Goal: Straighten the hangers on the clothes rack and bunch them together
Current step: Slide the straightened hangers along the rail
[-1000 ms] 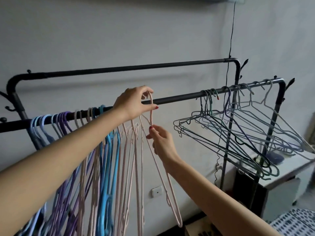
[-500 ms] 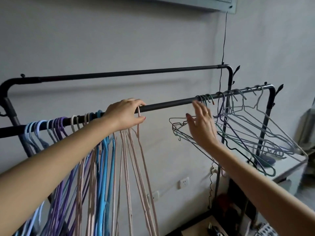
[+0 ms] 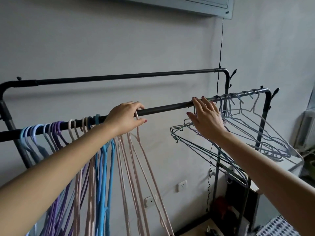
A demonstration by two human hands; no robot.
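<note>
Hangers: the bunched pastel set (image 3: 102, 159) hangs at the rail's (image 3: 167, 108) left end, steadied by left hand (image 3: 126, 119) fingers curled on a pink hook; right hand (image 3: 207, 120), fingers spread and released, reaches skewed wire hangers (image 3: 238, 142) at the right end. Best gathered by their hooks and slid left together.

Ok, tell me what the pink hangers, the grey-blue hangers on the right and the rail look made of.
Pink hangers: probably plastic-coated or plastic, going by the smooth, matte, even-coloured rods. Grey-blue hangers: likely coated wire, being very thin with bent angular shoulders. Rail: looks like black-painted metal tube, with a faint sheen.
</note>
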